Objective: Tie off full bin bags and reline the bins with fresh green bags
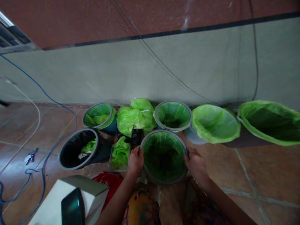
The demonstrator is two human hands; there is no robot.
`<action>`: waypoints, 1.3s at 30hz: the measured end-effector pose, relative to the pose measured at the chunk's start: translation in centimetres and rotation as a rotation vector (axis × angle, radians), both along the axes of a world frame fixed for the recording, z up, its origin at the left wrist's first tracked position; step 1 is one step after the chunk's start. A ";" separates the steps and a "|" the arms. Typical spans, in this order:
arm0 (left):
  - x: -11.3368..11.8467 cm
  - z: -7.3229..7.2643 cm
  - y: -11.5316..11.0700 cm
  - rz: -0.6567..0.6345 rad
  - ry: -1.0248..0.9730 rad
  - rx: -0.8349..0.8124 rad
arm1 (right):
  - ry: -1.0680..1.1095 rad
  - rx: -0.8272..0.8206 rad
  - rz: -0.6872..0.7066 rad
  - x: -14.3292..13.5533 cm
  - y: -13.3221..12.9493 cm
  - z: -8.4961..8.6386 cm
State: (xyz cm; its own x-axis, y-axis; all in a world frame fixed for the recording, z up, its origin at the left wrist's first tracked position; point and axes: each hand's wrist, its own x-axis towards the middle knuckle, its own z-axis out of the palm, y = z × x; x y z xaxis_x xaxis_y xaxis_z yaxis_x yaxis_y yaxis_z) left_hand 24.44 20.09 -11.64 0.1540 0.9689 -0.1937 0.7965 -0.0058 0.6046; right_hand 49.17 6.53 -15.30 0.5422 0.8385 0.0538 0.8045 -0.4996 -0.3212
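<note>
A round bin [165, 156] with a grey rim and a green bag lining stands upright in front of me. My left hand [136, 162] is closed on its rim at the left side. On the opposite side of the same rim, my right hand [195, 162] is closed too. The inside of the bin is dark. Just beyond it sits another grey-rimmed bin [173, 115] lined in green. To the left of my left hand is a clear container [120, 154] with crumpled green bags in it.
Along the wall [117, 72] are a lined bin [98, 115], a heap of green bags [136, 117] and two lined bins [215, 123] [272, 122]. A black-lined bin [78, 150], a white box [49, 200] with a phone [73, 207], keys [30, 157] and a blue cable [48, 156] lie left.
</note>
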 end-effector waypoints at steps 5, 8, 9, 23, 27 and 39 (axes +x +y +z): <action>0.3 0.0 0.1 -0.042 0.133 -0.018 | 0.035 -0.015 -0.009 0.2 0.2 0.0; 0.3 -0.2 0.1 -0.054 0.162 -0.007 | 0.028 0.003 -0.002 0.2 0.1 -0.4; 0.2 -0.3 0.1 -0.062 0.168 -0.006 | 0.020 0.015 0.001 0.2 0.1 -0.5; 0.4 -1.0 0.6 0.059 0.177 -0.190 | 0.151 -0.163 -0.051 0.2 0.4 0.6; 0.4 -1.0 0.6 0.084 0.188 -0.195 | 0.154 -0.197 -0.051 0.3 0.9 0.8; 3.4 2.6 7.1 -0.061 0.141 -0.108 | 1.031 -0.576 -0.193 2.7 -2.1 2.6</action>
State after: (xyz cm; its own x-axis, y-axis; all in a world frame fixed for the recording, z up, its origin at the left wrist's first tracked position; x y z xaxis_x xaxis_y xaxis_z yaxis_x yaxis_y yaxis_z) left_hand 27.83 27.23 -9.01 0.1755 0.9310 -0.3202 0.8735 0.0028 0.4867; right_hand 51.91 4.43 -12.70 0.2292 0.4962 -0.8374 0.1954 -0.8662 -0.4599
